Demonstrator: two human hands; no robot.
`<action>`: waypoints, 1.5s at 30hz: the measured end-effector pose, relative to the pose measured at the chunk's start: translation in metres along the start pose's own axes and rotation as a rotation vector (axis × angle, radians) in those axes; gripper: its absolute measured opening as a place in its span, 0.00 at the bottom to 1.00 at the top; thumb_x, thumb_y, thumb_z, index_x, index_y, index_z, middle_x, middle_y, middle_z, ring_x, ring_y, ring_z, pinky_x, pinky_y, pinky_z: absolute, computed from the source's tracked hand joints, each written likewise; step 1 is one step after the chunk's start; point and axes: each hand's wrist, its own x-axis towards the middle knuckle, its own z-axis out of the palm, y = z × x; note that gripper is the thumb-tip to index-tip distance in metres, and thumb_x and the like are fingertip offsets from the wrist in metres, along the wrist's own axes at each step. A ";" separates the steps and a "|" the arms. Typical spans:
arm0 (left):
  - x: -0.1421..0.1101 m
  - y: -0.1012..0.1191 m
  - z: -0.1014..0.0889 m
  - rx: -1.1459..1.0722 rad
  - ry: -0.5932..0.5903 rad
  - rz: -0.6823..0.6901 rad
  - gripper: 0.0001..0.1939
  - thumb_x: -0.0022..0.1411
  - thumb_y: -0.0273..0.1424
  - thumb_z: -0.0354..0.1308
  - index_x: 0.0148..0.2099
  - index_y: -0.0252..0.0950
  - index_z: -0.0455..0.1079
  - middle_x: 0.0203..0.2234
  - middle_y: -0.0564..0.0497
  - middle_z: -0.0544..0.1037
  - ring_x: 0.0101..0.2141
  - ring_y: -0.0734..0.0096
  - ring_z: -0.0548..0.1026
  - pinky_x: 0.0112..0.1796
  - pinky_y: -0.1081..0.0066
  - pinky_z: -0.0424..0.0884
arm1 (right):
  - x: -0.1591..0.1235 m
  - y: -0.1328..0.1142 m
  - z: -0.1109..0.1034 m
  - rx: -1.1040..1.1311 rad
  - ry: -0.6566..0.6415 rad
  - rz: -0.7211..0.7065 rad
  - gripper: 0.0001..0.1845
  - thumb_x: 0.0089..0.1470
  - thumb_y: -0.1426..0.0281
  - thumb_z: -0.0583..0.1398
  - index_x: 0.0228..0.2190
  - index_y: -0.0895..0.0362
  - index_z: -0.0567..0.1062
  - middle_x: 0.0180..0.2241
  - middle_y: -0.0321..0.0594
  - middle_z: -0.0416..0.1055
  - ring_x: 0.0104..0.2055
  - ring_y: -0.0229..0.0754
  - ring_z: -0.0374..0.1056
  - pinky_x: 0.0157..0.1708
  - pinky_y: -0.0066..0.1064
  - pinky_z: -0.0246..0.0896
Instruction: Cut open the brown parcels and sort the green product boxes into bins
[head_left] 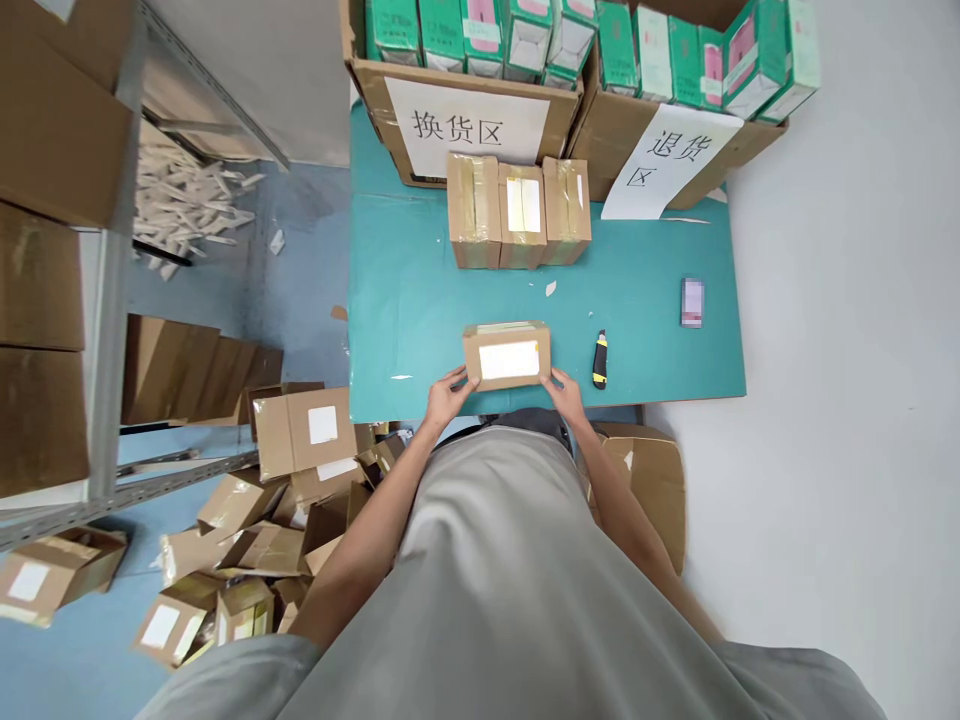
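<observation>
A small brown cardboard box [508,358] with a white label on its near face is near the front edge of the green-topped table [405,290]. My left hand [447,398] grips its left lower corner between thumb and fingers. At the right lower corner, my right hand [565,394] pinches it the same way. To the right of the box lies a black and yellow utility knife [600,362], apart from my hand. Three taped cardboard boxes [523,213] stand side by side farther back.
Two big open cartons, one on the left [375,110] and one on the right [600,130], hold green packages at the back. A small blurred rectangular item [692,303] lies right. Opened boxes [262,550] pile on the floor by a metal rack [112,300].
</observation>
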 end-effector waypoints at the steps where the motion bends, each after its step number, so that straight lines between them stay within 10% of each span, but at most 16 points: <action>1: 0.000 0.003 0.000 0.008 0.020 0.002 0.16 0.66 0.42 0.70 0.47 0.36 0.89 0.59 0.41 0.86 0.66 0.45 0.79 0.64 0.57 0.78 | 0.002 -0.004 -0.002 0.002 0.012 -0.012 0.29 0.66 0.49 0.64 0.54 0.56 0.87 0.63 0.50 0.82 0.65 0.55 0.77 0.62 0.43 0.77; 11: -0.009 0.006 0.000 -0.100 -0.074 -0.110 0.33 0.49 0.39 0.83 0.57 0.32 0.86 0.59 0.37 0.86 0.58 0.42 0.84 0.61 0.52 0.80 | 0.003 -0.007 -0.004 0.057 -0.064 0.044 0.38 0.54 0.52 0.73 0.61 0.57 0.83 0.62 0.49 0.81 0.62 0.55 0.78 0.61 0.46 0.79; 25: -0.003 0.096 -0.023 0.275 0.316 0.079 0.19 0.75 0.45 0.65 0.52 0.36 0.89 0.48 0.44 0.90 0.48 0.53 0.87 0.56 0.62 0.77 | 0.036 -0.047 -0.012 -0.001 0.252 -0.154 0.28 0.63 0.50 0.68 0.49 0.61 0.89 0.47 0.54 0.86 0.47 0.53 0.84 0.55 0.44 0.81; 36: -0.001 0.099 -0.014 0.553 0.148 -0.021 0.21 0.79 0.41 0.58 0.56 0.34 0.88 0.52 0.38 0.89 0.52 0.48 0.86 0.50 0.64 0.74 | 0.046 -0.030 -0.006 -0.084 0.136 -0.024 0.23 0.63 0.52 0.70 0.45 0.58 0.91 0.45 0.51 0.89 0.47 0.56 0.86 0.55 0.44 0.80; 45: -0.045 0.193 0.050 0.858 -0.091 0.189 0.24 0.83 0.41 0.52 0.54 0.32 0.86 0.50 0.31 0.87 0.50 0.45 0.86 0.47 0.61 0.75 | 0.056 0.019 -0.047 -0.024 0.299 0.154 0.28 0.61 0.51 0.68 0.49 0.60 0.91 0.51 0.50 0.88 0.60 0.63 0.82 0.63 0.51 0.76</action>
